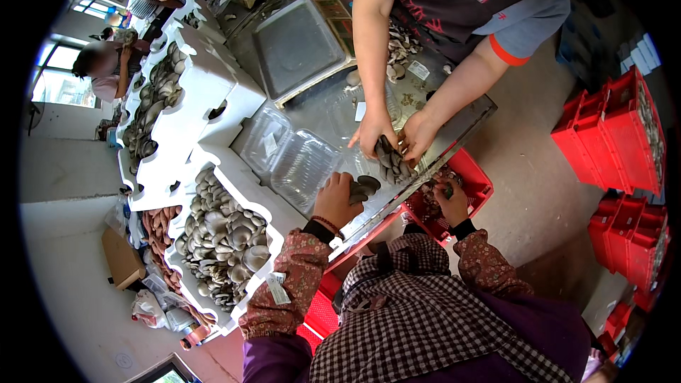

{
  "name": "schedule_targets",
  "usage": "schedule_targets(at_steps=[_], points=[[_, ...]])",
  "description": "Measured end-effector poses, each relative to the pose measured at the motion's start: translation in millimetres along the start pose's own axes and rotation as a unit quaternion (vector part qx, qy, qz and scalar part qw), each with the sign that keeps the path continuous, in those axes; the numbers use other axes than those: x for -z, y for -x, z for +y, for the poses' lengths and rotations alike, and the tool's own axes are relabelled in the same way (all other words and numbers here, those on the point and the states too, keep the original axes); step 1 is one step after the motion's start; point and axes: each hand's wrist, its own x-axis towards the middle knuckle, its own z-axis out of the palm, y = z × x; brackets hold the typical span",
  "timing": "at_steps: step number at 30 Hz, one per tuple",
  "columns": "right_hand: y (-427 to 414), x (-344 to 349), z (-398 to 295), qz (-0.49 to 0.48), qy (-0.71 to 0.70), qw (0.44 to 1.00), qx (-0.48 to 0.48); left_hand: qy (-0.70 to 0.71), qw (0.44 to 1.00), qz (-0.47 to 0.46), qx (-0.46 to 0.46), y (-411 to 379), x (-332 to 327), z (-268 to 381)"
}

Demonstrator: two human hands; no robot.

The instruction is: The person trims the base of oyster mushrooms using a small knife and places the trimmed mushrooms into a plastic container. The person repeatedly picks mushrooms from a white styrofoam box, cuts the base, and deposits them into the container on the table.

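My left hand (335,201) grips a small clump of dark grey oyster mushrooms (365,188) above the near edge of the metal table (340,106). My right hand (453,205) is over a red plastic crate (475,173) holding mushroom scraps, below the table edge. Its fingers close on a small dark object (448,190), too hidden to name. An open clear plastic clamshell container (306,167) lies beyond my left hand. Across from me, a co-worker's two hands (379,135) hold another mushroom clump (392,162) at the table edge.
To my left stands a white foam box (272,197) full of oyster mushrooms (226,234), with more foam boxes (205,80) stacked behind it. A weighing scale (298,48) with a metal tray sits further back. Stacked red crates (606,127) stand on the floor at right.
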Motion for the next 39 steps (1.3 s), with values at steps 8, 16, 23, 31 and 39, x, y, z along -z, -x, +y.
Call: schedule_targets(at_steps=[8, 16, 23, 31, 39], points=[[-12.5, 5.1, -13.2, 0.053, -0.153, 0.979, -0.122, 0.249, 0.963, 0.018, 0.099, 26.1, -29.1, -15.1], [-10.0, -4.9, -12.6, 0.036, -0.209, 0.96, -0.181, 0.407, 0.894, 0.081, 0.17, 51.3, -49.1, -20.6], [-12.4, -6.6, -17.7, 0.016, -0.219, 0.96, -0.174, 0.414, 0.884, 0.122, 0.177, 44.8, -49.5, -23.7], [-14.0, -10.0, -22.6, 0.001, -0.211, 0.962, -0.175, 0.33, 0.905, 0.184, 0.194, -18.2, -61.1, -26.1], [-11.8, -3.9, -21.2, 0.015, -0.216, 0.958, -0.188, 0.31, 0.919, 0.147, 0.195, -44.1, -84.4, -41.6]])
